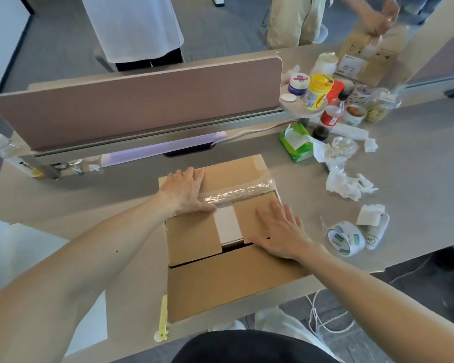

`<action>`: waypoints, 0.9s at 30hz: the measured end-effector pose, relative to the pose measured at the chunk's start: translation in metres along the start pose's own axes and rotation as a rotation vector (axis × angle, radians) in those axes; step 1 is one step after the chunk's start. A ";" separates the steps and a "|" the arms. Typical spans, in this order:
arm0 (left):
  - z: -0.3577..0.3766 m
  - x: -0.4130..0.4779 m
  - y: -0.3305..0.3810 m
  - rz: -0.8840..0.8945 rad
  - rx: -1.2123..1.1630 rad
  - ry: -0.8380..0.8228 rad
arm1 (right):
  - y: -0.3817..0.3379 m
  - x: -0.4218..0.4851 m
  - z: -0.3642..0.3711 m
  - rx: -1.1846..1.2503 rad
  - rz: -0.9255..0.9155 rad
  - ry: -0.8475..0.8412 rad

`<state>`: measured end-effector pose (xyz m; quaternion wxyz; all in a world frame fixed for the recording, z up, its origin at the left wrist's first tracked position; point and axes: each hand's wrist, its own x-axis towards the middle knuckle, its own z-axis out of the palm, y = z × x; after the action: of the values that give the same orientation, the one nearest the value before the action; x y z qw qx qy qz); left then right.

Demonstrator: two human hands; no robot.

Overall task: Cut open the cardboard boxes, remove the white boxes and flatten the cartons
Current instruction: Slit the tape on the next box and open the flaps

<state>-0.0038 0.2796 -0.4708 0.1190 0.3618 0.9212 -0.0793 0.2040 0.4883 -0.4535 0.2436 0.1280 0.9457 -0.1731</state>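
Though cut open, carton: on the tabletop, near flap folded out; emptying and flattening remain.
Left grip: fingers flat, released, pressing the carton's far flap beside crumpled tape.
White box: inside the carton, showing between inner flaps.
Right grip: flat, holding nothing, resting on the carton's right inner flap.

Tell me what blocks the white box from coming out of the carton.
The left flap and right flap lie folded over the white box, leaving one strip bare. The taped far flap covers its far edge. The right hand lies flat on the right flap.
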 end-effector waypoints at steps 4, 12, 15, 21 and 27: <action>-0.009 0.005 -0.002 0.030 -0.023 -0.052 | -0.006 0.010 0.016 0.061 0.069 0.039; -0.042 0.022 -0.014 0.057 -0.031 -0.287 | 0.000 0.012 0.016 0.053 0.074 0.018; -0.048 0.028 -0.016 0.064 -0.025 -0.353 | 0.002 0.013 0.017 0.050 0.074 0.016; -0.070 0.043 -0.026 0.084 -0.236 -0.392 | 0.002 0.014 0.018 0.072 0.071 0.019; -0.112 0.052 -0.042 0.061 -0.306 -0.250 | 0.003 0.015 0.018 0.061 0.058 0.022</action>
<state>-0.0881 0.3089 -0.3748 0.2884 0.3547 0.8892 0.0210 0.2004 0.4862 -0.4769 0.2340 0.1646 0.9385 -0.1932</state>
